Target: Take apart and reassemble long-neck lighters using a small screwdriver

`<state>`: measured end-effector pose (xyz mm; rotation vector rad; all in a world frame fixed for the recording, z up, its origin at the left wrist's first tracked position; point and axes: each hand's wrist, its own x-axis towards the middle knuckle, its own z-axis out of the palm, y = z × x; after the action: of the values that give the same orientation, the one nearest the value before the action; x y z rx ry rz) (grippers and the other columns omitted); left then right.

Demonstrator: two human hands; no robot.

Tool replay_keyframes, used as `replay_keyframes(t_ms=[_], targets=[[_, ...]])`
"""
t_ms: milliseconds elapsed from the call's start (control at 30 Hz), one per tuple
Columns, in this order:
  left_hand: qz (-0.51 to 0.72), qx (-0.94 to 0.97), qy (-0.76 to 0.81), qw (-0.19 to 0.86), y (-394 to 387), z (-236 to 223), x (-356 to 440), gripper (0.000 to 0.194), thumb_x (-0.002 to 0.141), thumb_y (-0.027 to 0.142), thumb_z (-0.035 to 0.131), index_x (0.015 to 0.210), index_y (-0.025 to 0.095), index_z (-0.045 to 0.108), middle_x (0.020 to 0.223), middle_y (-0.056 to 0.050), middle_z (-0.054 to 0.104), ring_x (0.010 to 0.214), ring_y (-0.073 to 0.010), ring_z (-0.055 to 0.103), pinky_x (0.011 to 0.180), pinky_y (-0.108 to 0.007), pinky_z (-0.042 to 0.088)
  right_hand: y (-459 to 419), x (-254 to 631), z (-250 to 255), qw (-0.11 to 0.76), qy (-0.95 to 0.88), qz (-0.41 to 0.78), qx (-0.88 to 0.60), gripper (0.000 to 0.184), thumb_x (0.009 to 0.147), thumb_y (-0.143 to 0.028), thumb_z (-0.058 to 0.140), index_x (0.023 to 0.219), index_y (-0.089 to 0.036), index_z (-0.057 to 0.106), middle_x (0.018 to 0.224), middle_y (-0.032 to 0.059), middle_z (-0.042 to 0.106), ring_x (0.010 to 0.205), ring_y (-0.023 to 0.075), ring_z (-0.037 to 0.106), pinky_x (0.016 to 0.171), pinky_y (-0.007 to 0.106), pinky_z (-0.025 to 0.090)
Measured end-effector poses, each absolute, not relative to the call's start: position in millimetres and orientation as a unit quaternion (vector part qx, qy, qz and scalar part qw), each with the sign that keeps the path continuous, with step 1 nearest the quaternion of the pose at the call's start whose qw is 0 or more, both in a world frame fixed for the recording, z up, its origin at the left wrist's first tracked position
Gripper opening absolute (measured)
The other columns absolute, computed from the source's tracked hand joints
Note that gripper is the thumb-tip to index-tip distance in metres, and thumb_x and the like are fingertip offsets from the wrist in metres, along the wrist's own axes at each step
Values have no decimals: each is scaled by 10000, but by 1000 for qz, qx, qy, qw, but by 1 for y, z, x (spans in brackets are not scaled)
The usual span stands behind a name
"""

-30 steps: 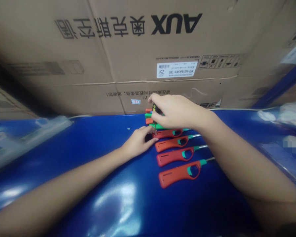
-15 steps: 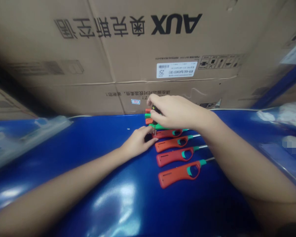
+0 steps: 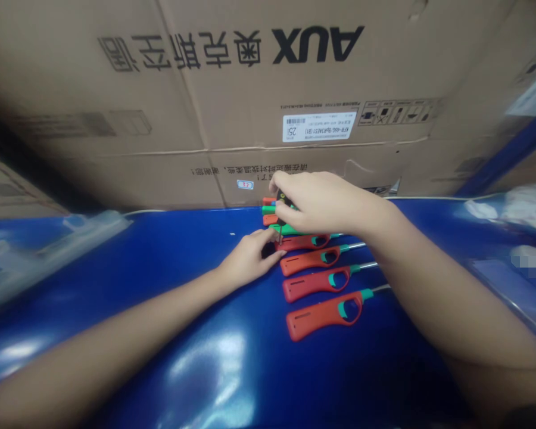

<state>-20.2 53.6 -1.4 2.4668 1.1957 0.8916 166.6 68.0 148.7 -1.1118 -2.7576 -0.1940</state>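
Note:
My right hand (image 3: 319,199) grips a small screwdriver (image 3: 281,221) with a dark handle, its shaft pointing down. The tip meets the handle end of a red gas lighter (image 3: 300,242), where exact contact is hard to see. At that same end, my left hand (image 3: 249,256) pinches the lighter between thumb and fingers. Closer to me lie an orange-red lighter (image 3: 306,261), a red lighter (image 3: 310,283) and another orange-red lighter (image 3: 317,314), all with green triggers. Beyond the held one, a green lighter (image 3: 287,229) and several more are partly covered by my right hand.
A large cardboard box (image 3: 161,119) with upside-down print stands behind the blue work surface (image 3: 183,369). Clear plastic packaging (image 3: 71,250) lies at left. At right are a plastic box (image 3: 509,292) and a pale patterned bag (image 3: 531,205).
My right hand has shifted very slightly, and the screwdriver handle has turned or tilted a little. My left hand and the row of lighters stay in place.

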Motion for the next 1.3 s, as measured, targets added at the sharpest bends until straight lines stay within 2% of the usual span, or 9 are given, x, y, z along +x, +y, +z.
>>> replay_keyframes(t_ms=[133, 267, 400, 533, 767, 900, 1033, 1133, 1300], targets=[[306, 847, 413, 131, 54, -2, -21, 132, 917, 257, 645, 1003, 176, 586, 986, -76, 686, 907, -228, 651, 812, -363, 529, 69, 166, 149, 89, -916, -72, -384, 360, 969, -379, 378, 1039, -131, 630, 959, 159, 725, 767, 250, 647, 594, 315, 340], [303, 848, 414, 133, 53, -1, -20, 136, 918, 257, 646, 1013, 179, 587, 992, -69, 687, 908, -225, 648, 808, -354, 523, 68, 166, 148, 89, -918, -55, -382, 329, 943, -285, 392, 1154, -117, 581, 1016, 160, 723, 814, 252, 660, 614, 311, 365], [297, 850, 415, 131, 53, 1, -20, 124, 918, 260, 646, 988, 178, 585, 953, -59, 677, 870, -218, 639, 779, -343, 513, 67, 166, 148, 83, -919, -68, -379, 347, 967, -378, 396, 1081, -119, 597, 946, 160, 716, 791, 262, 653, 611, 319, 364], [301, 849, 412, 137, 54, 0, -20, 127, 916, 248, 646, 1001, 176, 586, 956, -58, 676, 875, -215, 637, 781, -340, 513, 67, 167, 148, 76, -920, -49, -382, 327, 944, -309, 405, 1146, -110, 568, 902, 137, 712, 730, 236, 636, 597, 311, 352], [300, 850, 411, 136, 54, 0, -21, 126, 920, 262, 642, 996, 177, 589, 972, -64, 682, 883, -218, 643, 792, -346, 516, 68, 166, 149, 79, -922, -77, -372, 311, 949, -317, 407, 1095, -124, 601, 911, 133, 715, 750, 230, 634, 610, 312, 340], [298, 850, 413, 136, 54, 1, -21, 117, 916, 263, 646, 969, 176, 587, 940, -59, 674, 859, -217, 637, 772, -340, 511, 66, 164, 148, 86, -921, -92, -369, 358, 970, -402, 408, 1035, -127, 628, 890, 140, 717, 774, 244, 641, 616, 314, 338], [303, 849, 409, 143, 54, 1, -21, 131, 916, 252, 645, 1011, 180, 592, 973, -62, 681, 889, -220, 643, 797, -343, 514, 65, 164, 147, 86, -917, -75, -382, 352, 965, -366, 425, 1141, -106, 584, 905, 140, 724, 757, 238, 645, 597, 305, 329], [300, 849, 411, 140, 55, 1, -21, 116, 917, 257, 645, 980, 177, 590, 954, -61, 676, 874, -218, 640, 785, -340, 512, 66, 164, 146, 89, -914, -98, -383, 389, 969, -445, 430, 1065, -116, 612, 900, 150, 722, 776, 253, 652, 591, 306, 322], [300, 850, 410, 139, 55, 1, -21, 127, 925, 281, 640, 985, 178, 595, 953, -65, 679, 871, -219, 643, 779, -342, 516, 67, 165, 146, 92, -917, -99, -374, 305, 945, -361, 438, 1037, -130, 614, 881, 132, 719, 763, 242, 652, 590, 306, 318]])
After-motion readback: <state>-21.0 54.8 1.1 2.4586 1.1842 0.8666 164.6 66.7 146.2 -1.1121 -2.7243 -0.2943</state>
